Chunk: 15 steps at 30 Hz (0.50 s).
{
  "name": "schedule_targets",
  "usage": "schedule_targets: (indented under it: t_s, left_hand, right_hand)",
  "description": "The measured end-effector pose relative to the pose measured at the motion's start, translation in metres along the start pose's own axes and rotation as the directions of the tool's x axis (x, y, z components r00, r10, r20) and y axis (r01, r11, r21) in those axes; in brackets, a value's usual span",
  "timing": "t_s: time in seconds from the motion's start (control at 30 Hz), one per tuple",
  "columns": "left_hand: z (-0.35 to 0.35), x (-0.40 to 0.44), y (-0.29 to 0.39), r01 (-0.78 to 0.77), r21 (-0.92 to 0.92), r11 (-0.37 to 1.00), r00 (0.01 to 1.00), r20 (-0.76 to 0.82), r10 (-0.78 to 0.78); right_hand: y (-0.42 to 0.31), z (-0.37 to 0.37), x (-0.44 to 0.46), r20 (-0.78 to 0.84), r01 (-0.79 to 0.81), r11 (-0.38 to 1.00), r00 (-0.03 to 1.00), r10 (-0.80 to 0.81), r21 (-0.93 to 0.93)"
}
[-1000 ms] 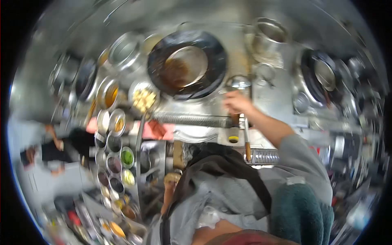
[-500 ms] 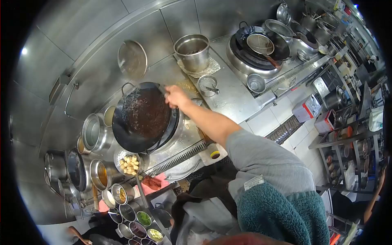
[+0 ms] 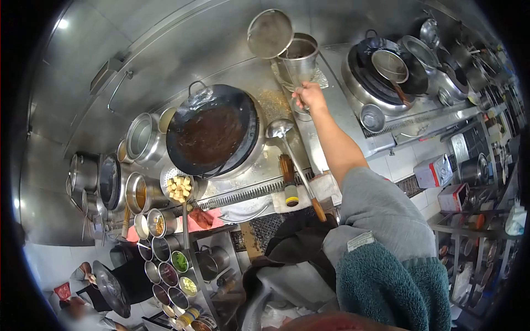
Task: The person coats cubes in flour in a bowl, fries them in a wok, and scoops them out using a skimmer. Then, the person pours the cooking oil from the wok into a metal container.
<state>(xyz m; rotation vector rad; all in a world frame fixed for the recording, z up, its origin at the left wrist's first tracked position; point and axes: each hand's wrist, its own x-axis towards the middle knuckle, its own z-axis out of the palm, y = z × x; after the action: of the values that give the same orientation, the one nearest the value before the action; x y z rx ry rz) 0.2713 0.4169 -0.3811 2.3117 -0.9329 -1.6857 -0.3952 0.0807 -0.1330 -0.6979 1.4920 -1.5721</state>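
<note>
My right hand reaches out over a small metal pot beside the tall stockpot. Its fingers are closed around the thin handle of what looks like a spoon; the end in the pot is hidden. To the left, a black wok with dark, wet-looking contents sits on its burner. A long ladle with a wooden handle lies on the counter right of the wok, apart from my hand. My left hand is out of view.
A skimmer holding pale cubes rests left of the wok's front. Ingredient cups stand lower left. A second wok carries a strainer. A round metal disc overlaps the stockpot. Another person holds a pan lower left.
My right hand has left the wok's right edge and moved right to the small pot's spoon. The ladle now shows fully. The view has shifted; the disc appears farther right, overlapping the stockpot.
</note>
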Motion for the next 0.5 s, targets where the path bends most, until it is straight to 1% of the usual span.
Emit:
schedule_targets:
  t_s: [0.03, 0.1, 0.13, 0.17, 0.2, 0.23, 0.27, 0.33, 0.37, 0.4, 0.47, 0.5]
  left_hand:
    - [0.004, -0.005, -0.004, -0.006, 0.002, 1.0, 1.0, 0.005, 0.006]
    - [0.013, -0.009, -0.018, -0.01, 0.004, 1.0, 1.0, 0.017, 0.01]
    - [0.018, -0.013, -0.024, -0.017, 0.015, 1.0, 0.999, 0.031, 0.016]
    - [0.022, -0.015, -0.031, -0.015, 0.016, 1.0, 0.999, 0.039, 0.015]
    - [0.018, -0.022, -0.037, -0.043, 0.018, 0.999, 0.998, 0.05, 0.042]
    - [0.035, -0.019, -0.044, -0.007, 0.008, 1.0, 0.999, 0.052, 0.007]
    - [0.046, -0.021, -0.054, 0.004, 0.013, 1.0, 0.998, 0.062, -0.005]
    - [0.06, -0.025, -0.065, 0.017, 0.031, 0.999, 0.996, 0.093, -0.019]
    - [0.075, -0.031, -0.071, 0.033, 0.045, 0.998, 0.993, 0.108, -0.038]
    - [0.086, -0.038, -0.075, 0.037, 0.068, 0.997, 0.991, 0.125, -0.045]
    - [0.109, -0.047, -0.068, 0.028, 0.108, 0.994, 0.987, 0.152, -0.044]
    - [0.122, -0.053, -0.061, 0.023, 0.116, 0.993, 0.987, 0.157, -0.041]
  right_hand:
    - [0.002, -0.015, 0.006, -0.02, 0.024, 0.998, 0.999, -0.025, -0.063]
    - [-0.017, -0.034, -0.004, -0.127, 0.035, 0.999, 0.991, -0.03, 0.037]
    - [-0.02, -0.049, -0.001, -0.135, 0.045, 0.97, 0.988, -0.079, -0.237]
    - [-0.008, -0.065, 0.019, -0.149, -0.036, 0.967, 0.989, -0.002, -0.251]
    - [-0.033, -0.069, -0.006, -0.19, -0.072, 0.982, 0.981, 0.037, -0.177]
    - [-0.038, -0.081, -0.005, -0.161, 0.035, 0.885, 0.979, -0.124, -0.464]
    - [-0.037, -0.09, -0.008, -0.168, 0.026, 0.875, 0.978, -0.122, -0.483]
    - [-0.037, -0.104, -0.021, -0.393, 0.081, 0.971, 0.904, -0.166, -0.223]
    - [-0.031, -0.117, -0.032, -0.4, 0.106, 0.952, 0.89, -0.219, -0.286]
    - [-0.02, -0.133, -0.052, -0.41, 0.085, 0.954, 0.889, -0.203, -0.289]
    - [-0.013, -0.158, -0.106, -0.378, 0.248, 0.954, 0.878, -0.294, -0.167]
    - [-0.005, -0.18, -0.129, -0.3, 0.181, 0.951, 0.92, -0.254, -0.251]
